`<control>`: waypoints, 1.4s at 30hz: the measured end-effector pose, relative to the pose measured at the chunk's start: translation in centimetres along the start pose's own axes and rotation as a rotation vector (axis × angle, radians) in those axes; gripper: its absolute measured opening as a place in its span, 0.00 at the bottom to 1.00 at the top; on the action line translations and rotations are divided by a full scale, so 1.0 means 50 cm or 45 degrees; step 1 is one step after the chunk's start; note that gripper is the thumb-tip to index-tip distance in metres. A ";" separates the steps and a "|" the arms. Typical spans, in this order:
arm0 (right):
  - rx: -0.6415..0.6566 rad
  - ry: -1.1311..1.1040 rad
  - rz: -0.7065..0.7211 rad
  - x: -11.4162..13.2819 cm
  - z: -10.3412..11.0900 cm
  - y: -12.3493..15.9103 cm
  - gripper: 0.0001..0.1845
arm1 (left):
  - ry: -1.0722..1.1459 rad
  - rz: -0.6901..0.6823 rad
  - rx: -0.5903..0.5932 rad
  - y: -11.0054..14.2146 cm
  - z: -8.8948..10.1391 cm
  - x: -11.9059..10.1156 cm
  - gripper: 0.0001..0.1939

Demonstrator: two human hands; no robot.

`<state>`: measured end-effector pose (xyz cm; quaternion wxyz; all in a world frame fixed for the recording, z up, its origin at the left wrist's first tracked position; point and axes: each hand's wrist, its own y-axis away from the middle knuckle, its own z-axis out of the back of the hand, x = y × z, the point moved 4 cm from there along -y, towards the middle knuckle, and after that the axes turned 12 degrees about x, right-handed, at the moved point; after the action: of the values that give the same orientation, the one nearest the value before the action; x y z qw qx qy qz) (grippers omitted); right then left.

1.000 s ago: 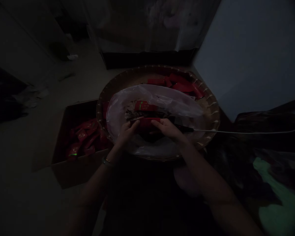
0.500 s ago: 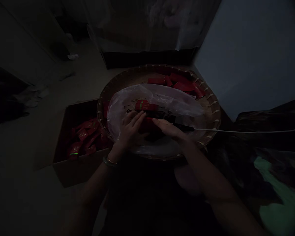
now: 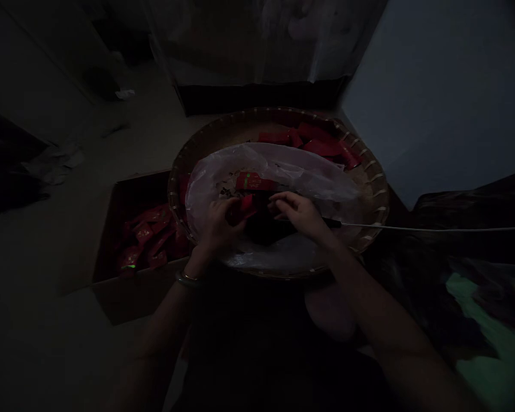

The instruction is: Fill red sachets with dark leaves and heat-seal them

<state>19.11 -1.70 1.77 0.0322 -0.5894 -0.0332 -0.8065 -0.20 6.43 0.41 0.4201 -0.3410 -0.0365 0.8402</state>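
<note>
In the dim head view, my left hand (image 3: 218,228) is closed around a small red packet (image 3: 246,205) over a round woven tray (image 3: 376,197). My right hand (image 3: 301,216), fingers loosely curled and apart, hovers just right of that packet with nothing visible in it. Another red packet with gold print and a green mark (image 3: 257,182) lies beyond the hands, beside dark loose bits on a clear plastic sheet (image 3: 210,171). Beneath my hands sits a dark object, too dim to name, with a black end (image 3: 331,222) leading into a white cord (image 3: 433,230).
Several red packets (image 3: 321,147) lie at the tray's far right. On the left, a cardboard box (image 3: 133,297) holds more red packets (image 3: 145,233). A pale wall or panel (image 3: 446,86) stands to the right, with green cloth-like material (image 3: 489,343) below it.
My left hand has lifted and tilted the red packet, which lay flat under both hands. My right hand has drawn back from it to the right.
</note>
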 end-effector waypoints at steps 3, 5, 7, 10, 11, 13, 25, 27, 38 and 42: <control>0.194 0.618 -0.083 -0.017 -0.018 0.029 0.22 | 0.088 0.060 -0.030 0.003 0.001 0.011 0.28; 0.345 0.887 -0.193 -0.026 -0.037 0.046 0.32 | 0.108 0.087 -0.090 0.004 0.006 0.014 0.27; 0.421 1.026 -0.295 -0.029 -0.053 0.052 0.38 | 0.113 0.094 -0.138 0.005 0.012 0.012 0.26; 0.464 1.106 -0.350 -0.027 -0.075 0.037 0.39 | 0.107 0.096 -0.155 0.004 0.019 0.006 0.25; 0.472 1.115 -0.346 -0.027 -0.080 0.029 0.37 | 0.104 0.098 -0.153 0.004 0.019 0.005 0.25; 0.479 1.123 -0.312 -0.026 -0.087 0.011 0.33 | 0.103 0.097 -0.151 0.004 0.019 0.005 0.24; 0.751 1.431 -0.028 -0.014 -0.119 -0.050 0.35 | 0.166 0.115 -0.146 0.010 0.013 0.013 0.26; 0.770 1.416 0.025 -0.006 -0.127 -0.054 0.25 | 0.180 0.120 -0.143 0.011 0.013 0.013 0.26; 0.772 1.477 0.105 0.011 -0.144 -0.038 0.18 | 0.151 0.101 -0.134 0.010 0.015 0.011 0.26; 0.783 1.452 0.074 0.007 -0.143 -0.045 0.17 | 0.159 0.105 -0.125 0.010 0.015 0.011 0.26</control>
<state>12.04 -0.12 -0.11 0.2340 -0.0331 -0.2244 -0.9454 -1.20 6.67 0.50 0.3692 -0.4142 -0.0374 0.8311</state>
